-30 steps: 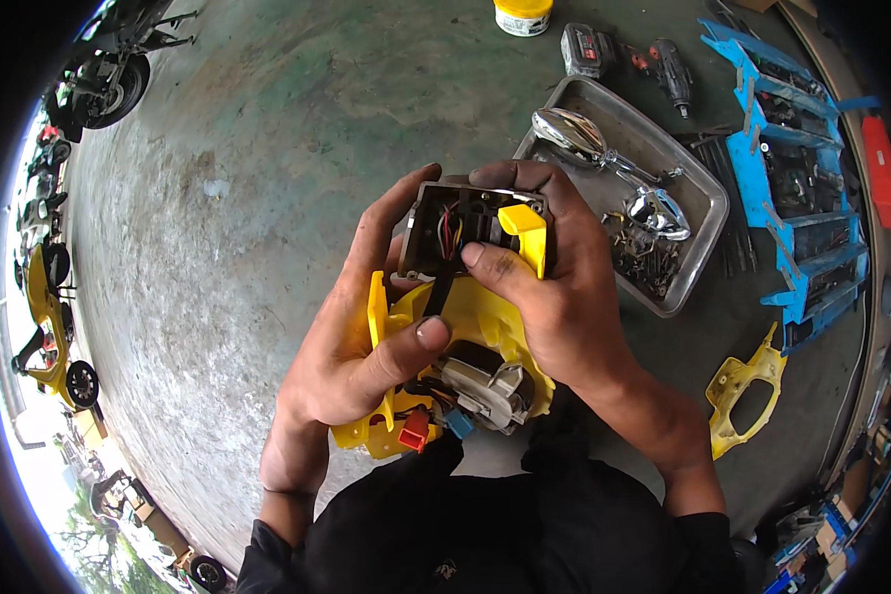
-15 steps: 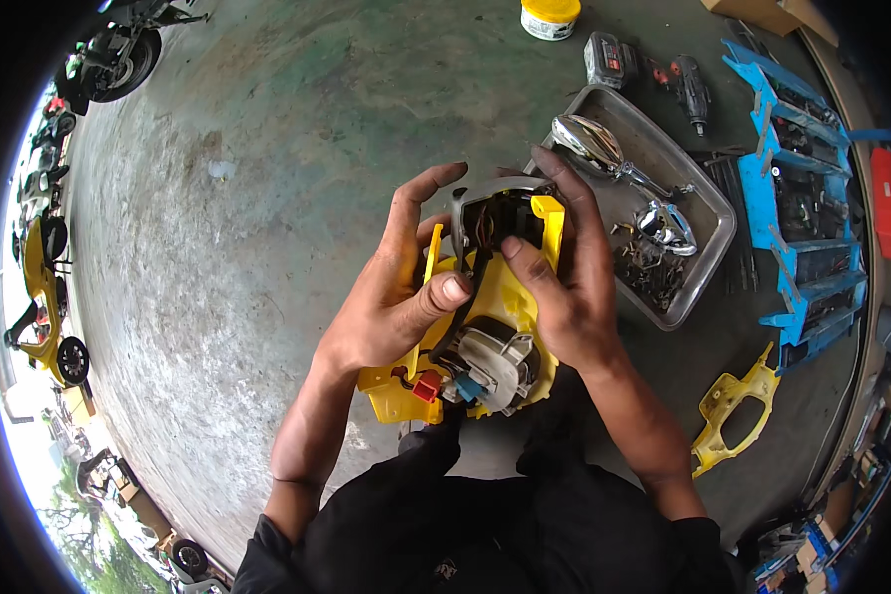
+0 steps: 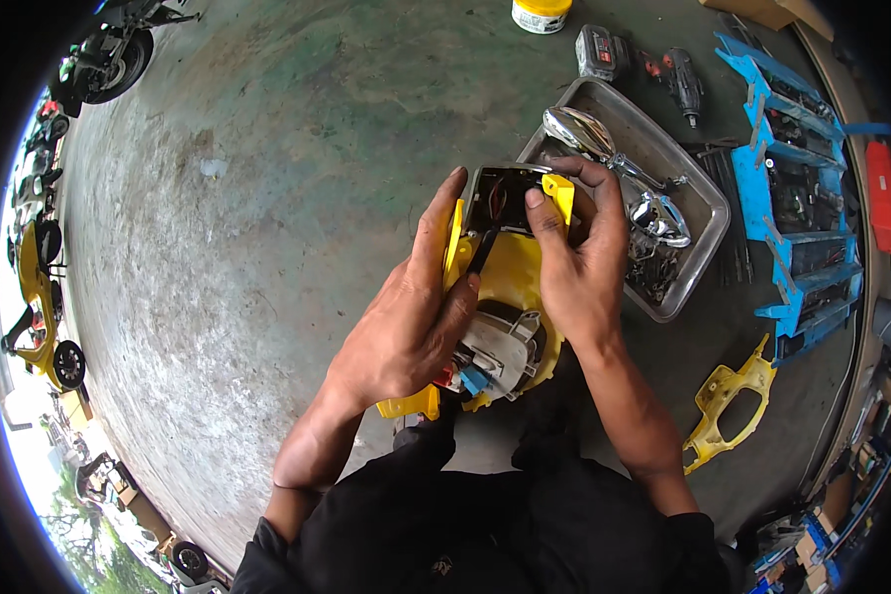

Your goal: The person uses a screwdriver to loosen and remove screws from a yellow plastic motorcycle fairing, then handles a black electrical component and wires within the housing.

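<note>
Between my hands, above my legs, is a yellow plastic scooter headlight cowl [image 3: 513, 259]. Its far end carries a dark, grey-rimmed housing [image 3: 503, 198] with thin wires inside. At the near end sits a grey lamp back [image 3: 505, 351] with a blue connector [image 3: 474, 380]; a red one is mostly covered. My left hand [image 3: 411, 307] presses along the cowl's left side, fingers straight and close together, thumb across the black cable. My right hand [image 3: 584, 262] grips the far right corner, its thumb on a yellow tab [image 3: 559, 193] and its fingers curled round the outside.
A metal tray [image 3: 698, 267] with chrome mirrors [image 3: 579, 134] and small screws lies ahead right. Beyond it are a cordless impact driver [image 3: 685, 84], a battery [image 3: 599, 51] and a yellow-lidded tub [image 3: 542, 15]. A blue toolbox [image 3: 772, 188] and yellow trim frame [image 3: 731, 406] lie right.
My left hand has slid inward and flattened along the cowl, covering most of the red connector. My right thumb has moved from the middle onto the yellow tab. The cowl has turned slightly.
</note>
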`<control>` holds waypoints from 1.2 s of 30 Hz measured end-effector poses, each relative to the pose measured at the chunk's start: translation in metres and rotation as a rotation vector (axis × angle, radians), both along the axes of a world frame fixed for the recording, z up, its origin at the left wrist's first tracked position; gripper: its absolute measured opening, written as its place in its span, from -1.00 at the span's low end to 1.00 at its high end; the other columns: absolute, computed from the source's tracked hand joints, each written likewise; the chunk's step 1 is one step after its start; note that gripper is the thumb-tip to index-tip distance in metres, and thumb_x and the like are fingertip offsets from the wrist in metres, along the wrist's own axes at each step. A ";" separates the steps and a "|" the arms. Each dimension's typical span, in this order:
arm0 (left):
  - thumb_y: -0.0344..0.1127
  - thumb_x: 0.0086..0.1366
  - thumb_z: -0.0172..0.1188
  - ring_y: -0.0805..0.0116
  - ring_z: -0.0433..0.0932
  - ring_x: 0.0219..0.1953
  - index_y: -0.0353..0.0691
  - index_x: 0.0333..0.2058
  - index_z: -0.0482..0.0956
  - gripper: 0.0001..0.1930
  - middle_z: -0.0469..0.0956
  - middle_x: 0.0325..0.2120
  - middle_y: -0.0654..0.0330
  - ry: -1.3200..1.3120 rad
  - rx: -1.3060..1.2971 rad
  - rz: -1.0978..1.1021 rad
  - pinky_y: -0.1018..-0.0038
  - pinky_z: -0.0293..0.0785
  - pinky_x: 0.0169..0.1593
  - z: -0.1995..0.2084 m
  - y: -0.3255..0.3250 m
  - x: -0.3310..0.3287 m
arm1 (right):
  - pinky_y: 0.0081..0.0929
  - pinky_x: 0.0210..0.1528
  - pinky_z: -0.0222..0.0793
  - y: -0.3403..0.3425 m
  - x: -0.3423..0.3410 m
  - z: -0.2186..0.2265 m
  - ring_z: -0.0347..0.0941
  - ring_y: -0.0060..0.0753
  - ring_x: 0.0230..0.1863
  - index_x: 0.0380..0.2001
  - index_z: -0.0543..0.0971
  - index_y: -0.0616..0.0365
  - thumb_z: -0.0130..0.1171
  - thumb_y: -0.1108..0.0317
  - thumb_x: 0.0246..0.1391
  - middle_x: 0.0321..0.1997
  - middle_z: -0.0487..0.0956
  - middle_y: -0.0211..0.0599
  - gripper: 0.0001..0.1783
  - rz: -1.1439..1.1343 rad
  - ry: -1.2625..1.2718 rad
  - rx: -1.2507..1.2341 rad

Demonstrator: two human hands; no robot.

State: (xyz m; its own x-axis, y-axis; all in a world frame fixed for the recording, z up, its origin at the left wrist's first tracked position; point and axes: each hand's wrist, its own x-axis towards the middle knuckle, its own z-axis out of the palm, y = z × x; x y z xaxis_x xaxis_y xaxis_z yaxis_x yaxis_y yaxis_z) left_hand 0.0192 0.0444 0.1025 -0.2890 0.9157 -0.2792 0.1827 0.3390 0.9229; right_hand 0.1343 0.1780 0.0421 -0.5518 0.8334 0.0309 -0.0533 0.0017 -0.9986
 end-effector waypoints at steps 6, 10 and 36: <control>-0.48 0.37 -0.05 -0.19 0.21 0.38 -0.21 0.46 -0.25 -0.22 0.17 0.34 -0.27 0.099 0.090 -0.012 0.19 0.15 0.37 -0.012 -0.004 0.000 | -0.50 0.01 0.44 0.004 0.001 0.002 0.50 -0.51 -0.09 0.09 0.43 0.25 0.21 0.52 0.20 -0.13 0.56 -0.27 -0.60 0.104 0.030 0.025; -0.51 0.33 -0.06 -0.16 0.19 0.40 -0.20 0.46 -0.23 -0.21 0.15 0.35 -0.25 0.064 0.116 0.026 0.19 0.12 0.39 -0.011 -0.003 -0.001 | -0.51 0.07 0.43 0.009 0.009 0.007 0.52 -0.51 -0.07 0.16 0.45 0.26 0.22 0.52 0.16 -0.08 0.57 -0.25 -0.52 0.225 0.030 -0.004; -0.51 0.27 -0.06 -0.23 0.36 0.27 -0.21 0.46 -0.29 -0.15 0.37 0.21 -0.24 0.049 0.107 0.029 0.18 0.21 0.33 -0.011 0.000 -0.003 | -0.53 0.02 0.47 0.009 0.008 0.005 0.54 -0.54 -0.08 0.04 0.48 0.27 0.20 0.59 0.15 -0.13 0.59 -0.29 -0.64 0.147 0.073 -0.162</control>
